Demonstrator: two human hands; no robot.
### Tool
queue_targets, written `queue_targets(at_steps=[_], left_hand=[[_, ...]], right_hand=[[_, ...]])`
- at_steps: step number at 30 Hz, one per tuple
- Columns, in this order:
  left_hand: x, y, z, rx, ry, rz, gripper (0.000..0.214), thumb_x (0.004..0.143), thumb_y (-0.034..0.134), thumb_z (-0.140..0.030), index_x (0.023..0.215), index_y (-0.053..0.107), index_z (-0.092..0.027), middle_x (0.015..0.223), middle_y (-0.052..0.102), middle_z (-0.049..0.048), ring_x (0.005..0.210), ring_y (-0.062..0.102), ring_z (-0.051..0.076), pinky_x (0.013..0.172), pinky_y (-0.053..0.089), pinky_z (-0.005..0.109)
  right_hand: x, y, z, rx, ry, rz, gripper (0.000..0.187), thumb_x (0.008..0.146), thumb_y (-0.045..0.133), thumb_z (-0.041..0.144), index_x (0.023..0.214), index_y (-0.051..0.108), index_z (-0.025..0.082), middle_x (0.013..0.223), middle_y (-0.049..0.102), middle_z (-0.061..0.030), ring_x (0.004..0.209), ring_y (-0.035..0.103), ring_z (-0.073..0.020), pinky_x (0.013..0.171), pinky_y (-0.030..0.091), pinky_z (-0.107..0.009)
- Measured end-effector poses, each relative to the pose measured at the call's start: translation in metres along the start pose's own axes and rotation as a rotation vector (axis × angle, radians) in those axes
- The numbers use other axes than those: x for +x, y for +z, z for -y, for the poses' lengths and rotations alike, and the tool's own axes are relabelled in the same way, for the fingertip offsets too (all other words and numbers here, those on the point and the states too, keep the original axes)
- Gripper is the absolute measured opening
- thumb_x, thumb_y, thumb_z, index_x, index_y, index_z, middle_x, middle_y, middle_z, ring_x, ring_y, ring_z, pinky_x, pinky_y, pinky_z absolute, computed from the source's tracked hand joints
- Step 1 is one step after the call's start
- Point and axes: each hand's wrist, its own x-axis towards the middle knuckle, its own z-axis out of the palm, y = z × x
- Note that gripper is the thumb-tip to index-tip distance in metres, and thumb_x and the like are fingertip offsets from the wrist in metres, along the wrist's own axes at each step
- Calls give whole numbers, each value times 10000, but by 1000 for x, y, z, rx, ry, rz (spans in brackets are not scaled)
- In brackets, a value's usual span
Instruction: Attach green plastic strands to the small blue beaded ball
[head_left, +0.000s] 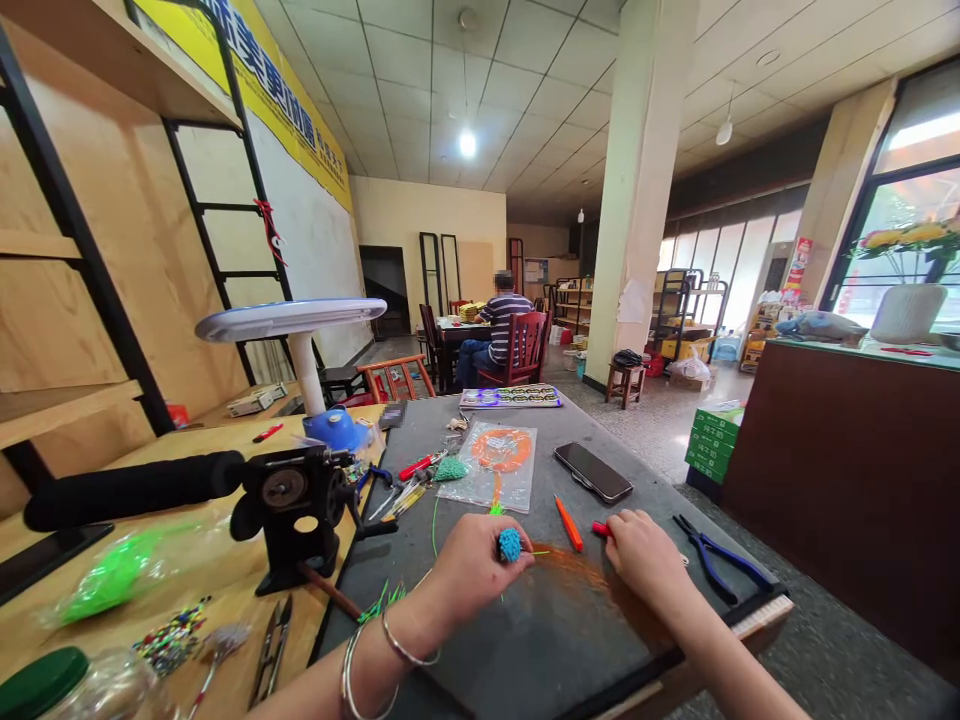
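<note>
A small blue ball with a bumpy surface, like beadwork (509, 545), is pinched in the fingers of my left hand (480, 555), above the dark work mat. A thin yellow-green strand sticks out beside it. My right hand (643, 555) is closed on a red stick-like thing (600, 528) at the mat; most of it is hidden under the fingers. Between the hands lies an orange pen-shaped tool (568, 523). Fine orange-brown strands or streaks (574, 567) spread across the mat below it. Blue-handled pliers (720, 560) rest to the right of my right hand.
Beyond the hands are a phone (592, 471), a clear bag with an orange coil (517, 480), and a turquoise beaded piece (451, 468). Leftward stand a black hand-cranked machine (296, 510), a blue-based lamp (330, 428), loose beads (174, 635) and snips (271, 645). A person (506, 325) sits farther back.
</note>
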Motion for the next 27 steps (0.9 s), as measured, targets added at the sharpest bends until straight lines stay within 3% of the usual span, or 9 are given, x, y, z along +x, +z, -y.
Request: queue_targets(at_steps=[3,5,8,10,12,15,21,27], left_hand=[[-1,-1,3,8,19,-30,114,725,633,-239,712,707,-154,665,686,20,614,559,131,587,384,224],[-1,-3,4,9,22,-41,108,727,634,-236,716,705,-155,681,694,25,628,570,137,603,395,229],[-2,-6,4,2,30,-51,105,733,632,-236,724,701,-157,698,701,29,643,584,145,618,408,236],[-3,-7,2,-4,38,-55,103,737,629,-235,727,699,-160,702,704,29,647,589,148,625,415,239],[-3,-8,1,-1,49,-51,102,739,629,-237,726,697,-162,702,705,27,648,591,149,629,418,240],[-5,-7,0,16,74,-43,103,744,628,-240,729,697,-165,711,708,27,652,593,149,631,416,241],[-5,-7,-1,23,96,-42,113,752,624,-254,728,695,-170,712,705,27,645,589,145,611,408,235],[-5,-7,-3,35,93,-34,104,749,628,-247,732,695,-170,714,704,30,654,591,151,618,411,237]], right_hand=[[-2,5,6,133,71,-62,175,793,439,146,715,589,192,674,655,-61,657,593,-193,614,388,-275],[-9,5,19,496,138,-71,152,795,410,214,722,543,209,601,604,-8,556,549,-160,543,373,-250],[-23,3,51,1166,286,96,283,814,391,420,702,536,204,500,503,46,413,432,-107,431,315,-207],[-30,3,75,1369,454,219,492,803,356,603,622,547,187,434,435,60,355,350,-76,389,262,-186],[-33,3,92,1446,559,259,581,760,365,694,539,529,181,383,365,74,324,271,-55,357,194,-177],[-32,8,105,1476,594,234,564,734,428,675,456,487,187,345,311,79,308,218,-46,335,129,-182],[-29,22,104,1476,561,187,499,753,421,579,428,454,202,325,298,74,297,209,-49,327,122,-180],[-31,21,106,1482,573,206,489,751,430,549,414,465,196,333,310,68,298,215,-46,321,124,-175]])
